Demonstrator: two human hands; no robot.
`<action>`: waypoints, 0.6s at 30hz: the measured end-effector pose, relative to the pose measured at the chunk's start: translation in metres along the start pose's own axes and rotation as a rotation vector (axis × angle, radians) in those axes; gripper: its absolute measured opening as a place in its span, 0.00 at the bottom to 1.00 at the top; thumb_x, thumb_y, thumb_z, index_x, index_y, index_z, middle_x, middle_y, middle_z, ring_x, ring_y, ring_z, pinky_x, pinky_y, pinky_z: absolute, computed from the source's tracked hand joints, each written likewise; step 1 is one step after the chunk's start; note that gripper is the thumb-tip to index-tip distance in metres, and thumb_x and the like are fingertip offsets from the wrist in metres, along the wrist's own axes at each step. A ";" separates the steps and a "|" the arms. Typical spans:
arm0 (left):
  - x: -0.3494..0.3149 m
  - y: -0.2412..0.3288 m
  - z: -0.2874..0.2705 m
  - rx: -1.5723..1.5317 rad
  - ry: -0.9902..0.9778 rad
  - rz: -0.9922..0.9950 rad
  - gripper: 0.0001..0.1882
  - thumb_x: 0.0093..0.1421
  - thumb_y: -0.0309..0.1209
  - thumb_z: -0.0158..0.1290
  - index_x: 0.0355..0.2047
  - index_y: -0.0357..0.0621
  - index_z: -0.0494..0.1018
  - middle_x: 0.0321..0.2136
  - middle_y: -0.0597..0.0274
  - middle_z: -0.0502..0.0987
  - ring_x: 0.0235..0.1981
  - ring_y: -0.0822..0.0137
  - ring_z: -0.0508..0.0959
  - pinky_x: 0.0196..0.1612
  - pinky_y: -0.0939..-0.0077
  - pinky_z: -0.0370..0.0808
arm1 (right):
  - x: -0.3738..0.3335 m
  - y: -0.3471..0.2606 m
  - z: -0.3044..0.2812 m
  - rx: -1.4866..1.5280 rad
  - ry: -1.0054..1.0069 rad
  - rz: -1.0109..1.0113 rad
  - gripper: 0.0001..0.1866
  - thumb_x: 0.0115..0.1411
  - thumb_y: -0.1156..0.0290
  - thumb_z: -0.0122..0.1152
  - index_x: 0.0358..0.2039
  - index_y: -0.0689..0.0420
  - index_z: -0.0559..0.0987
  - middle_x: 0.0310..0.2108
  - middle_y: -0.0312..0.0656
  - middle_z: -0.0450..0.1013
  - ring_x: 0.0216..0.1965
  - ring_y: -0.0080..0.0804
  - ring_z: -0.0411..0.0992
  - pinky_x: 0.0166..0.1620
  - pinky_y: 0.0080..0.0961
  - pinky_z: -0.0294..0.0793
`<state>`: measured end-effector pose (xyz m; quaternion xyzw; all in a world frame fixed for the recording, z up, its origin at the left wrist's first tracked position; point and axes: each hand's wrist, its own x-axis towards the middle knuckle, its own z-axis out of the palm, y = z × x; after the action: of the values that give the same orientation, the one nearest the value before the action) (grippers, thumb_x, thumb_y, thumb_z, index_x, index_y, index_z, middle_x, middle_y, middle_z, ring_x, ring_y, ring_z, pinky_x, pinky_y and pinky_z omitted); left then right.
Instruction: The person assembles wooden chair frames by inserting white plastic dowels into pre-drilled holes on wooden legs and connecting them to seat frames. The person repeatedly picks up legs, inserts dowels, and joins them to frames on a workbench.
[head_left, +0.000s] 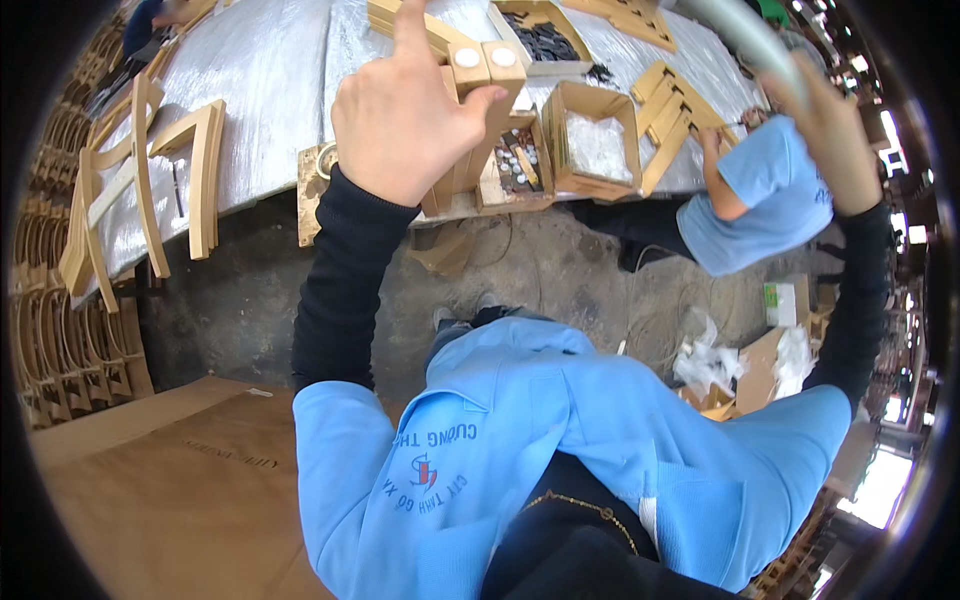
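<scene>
My left hand (405, 125) is over the table edge, index finger stretched out and thumb spread to the side. It is right beside two upright wooden bars (505, 85) whose ends each carry a round white pad (467, 57). The thumb overlaps one bar; whether it presses on it I cannot tell. Raised at the far right, my right hand (828, 125) is closed around a pale, rod-like tool (750, 40), blurred and cut off by the upper edge. Beside the bars stands an open box (545, 150) with small round pieces and a wooden stick.
A carton (592, 187) with clear plastic and a tray (500, 25) of black parts stand on the wrapped table (265, 95). Wooden frames (205, 180) lie left. A co-worker in blue (765, 190) works at the right, near a slatted wooden piece (665, 115). Cardboard (170, 490) is at lower left.
</scene>
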<state>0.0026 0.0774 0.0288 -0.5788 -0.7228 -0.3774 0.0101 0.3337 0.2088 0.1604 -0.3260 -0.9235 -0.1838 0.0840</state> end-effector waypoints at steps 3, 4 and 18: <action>0.003 0.000 -0.003 -0.003 0.049 0.027 0.51 0.46 0.37 0.69 0.65 0.33 0.54 0.26 0.42 0.80 0.28 0.43 0.82 0.32 0.56 0.79 | -0.015 0.004 -0.024 0.544 0.348 0.476 0.18 0.66 0.72 0.52 0.57 0.57 0.72 0.39 0.39 0.74 0.31 0.21 0.74 0.27 0.19 0.73; 0.003 0.001 -0.004 -0.005 0.004 -0.016 0.50 0.47 0.36 0.69 0.65 0.34 0.55 0.28 0.43 0.81 0.30 0.46 0.82 0.34 0.58 0.80 | -0.021 -0.007 -0.024 0.702 0.553 0.512 0.18 0.68 0.69 0.51 0.57 0.60 0.70 0.38 0.39 0.74 0.31 0.19 0.75 0.26 0.17 0.72; -0.007 -0.045 0.045 -0.577 0.656 0.402 0.41 0.60 0.42 0.61 0.64 0.36 0.53 0.50 0.50 0.75 0.51 0.62 0.75 0.55 0.66 0.70 | -0.055 0.028 0.312 1.085 -0.599 1.049 0.31 0.65 0.40 0.52 0.51 0.56 0.73 0.24 0.41 0.71 0.23 0.29 0.74 0.21 0.27 0.72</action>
<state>-0.0137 0.0944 -0.0306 -0.5367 -0.4208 -0.7159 0.1495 0.3824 0.3206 -0.1336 -0.6656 -0.5944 0.4479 0.0549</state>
